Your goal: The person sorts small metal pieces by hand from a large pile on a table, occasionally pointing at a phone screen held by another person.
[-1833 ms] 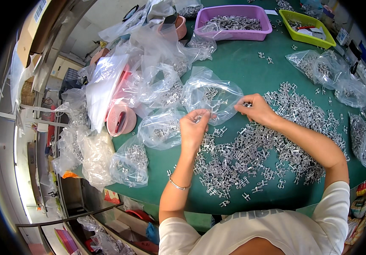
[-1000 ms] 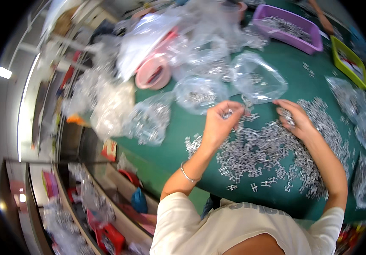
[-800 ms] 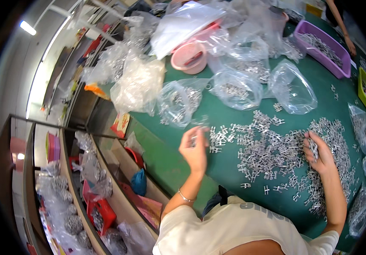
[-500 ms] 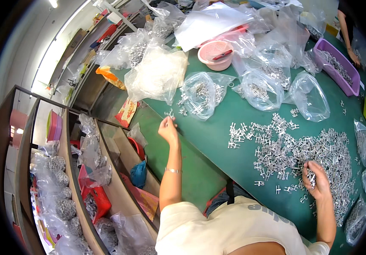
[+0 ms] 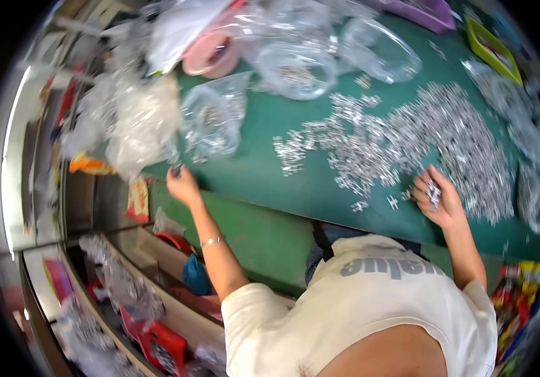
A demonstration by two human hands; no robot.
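Left hand [image 5: 184, 187] extends to the near edge of the green surface [image 5: 257, 173], its fingertips drawn together on what appears to be a small metal piece [image 5: 176, 168]; blur hides the exact grip. Right hand [image 5: 441, 200] is curled, with a cluster of metal pieces [image 5: 432, 193] gathered in its palm, and sits at the near side of a large loose heap [image 5: 464, 144] of similar pieces spread over the surface. Bagging status, judged from the present layout, is partial: a clear bag [image 5: 237, 103] near the left hand and a round-mouthed bag [image 5: 317, 60] farther back both contain pieces. Beyond the heap, a wide-mouthed bag [image 5: 405, 47] stands with its rim spread; its contents cannot be told. Further bags [image 5: 537, 198] lie at the right side of the surface. Most of the visible loose stock remains unbagged, and both hands carry pieces outside any bag.
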